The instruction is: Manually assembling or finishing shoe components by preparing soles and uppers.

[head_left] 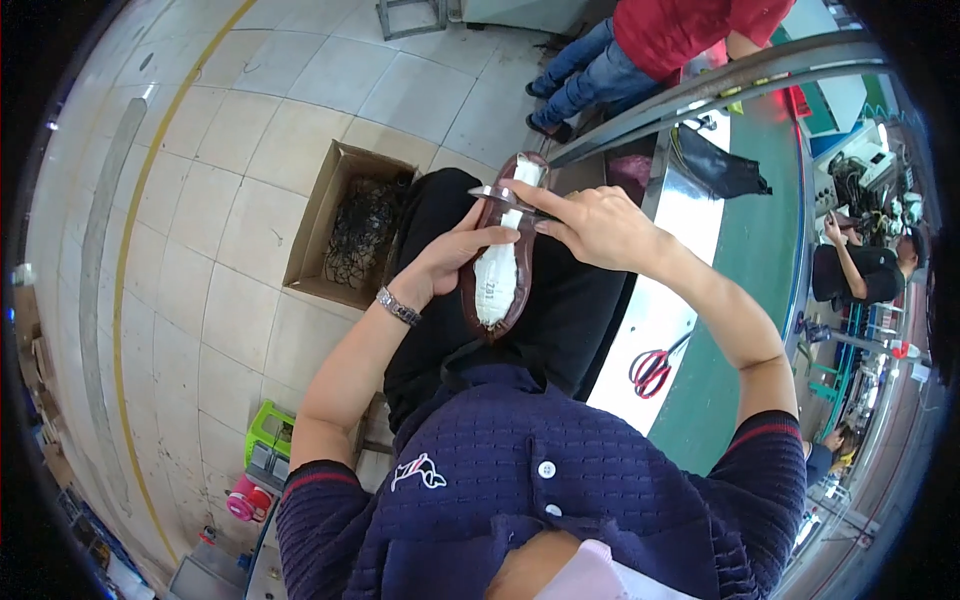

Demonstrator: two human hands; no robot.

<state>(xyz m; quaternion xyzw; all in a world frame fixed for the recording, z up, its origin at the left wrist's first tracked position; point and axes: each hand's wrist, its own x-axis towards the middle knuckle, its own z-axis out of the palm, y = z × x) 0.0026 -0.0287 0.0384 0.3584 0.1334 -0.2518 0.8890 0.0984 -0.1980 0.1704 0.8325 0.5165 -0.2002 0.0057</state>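
We are seeing the left hand (452,254) gripping the brown shoe piece (525,264) from its left edge, and its thumb is lying across the white middle part (494,284). The right hand (602,228) is coming over from the right, with the palm facing down; its fingers are curling around a metal blade (491,193), and its index finger is stretching out along this tool. The blade is lying crosswise over the upper part of the shoe piece, but we are not able to tell if it is cutting in. Both elbows are bending outward, so the forearms are meeting above the dark lap (562,312), where the shoe piece is resting lengthwise. On the left wrist we are noticing a metal bracelet (398,307). Farther to the left, a cardboard box (312,225) is standing on the tiled floor (230,310) and is holding dark tangled strands (358,232). On the right, red-handled scissors (660,364) are lying beside the green bench surface (755,235). Beyond the lap, a person in red (675,38) is standing near the bench.
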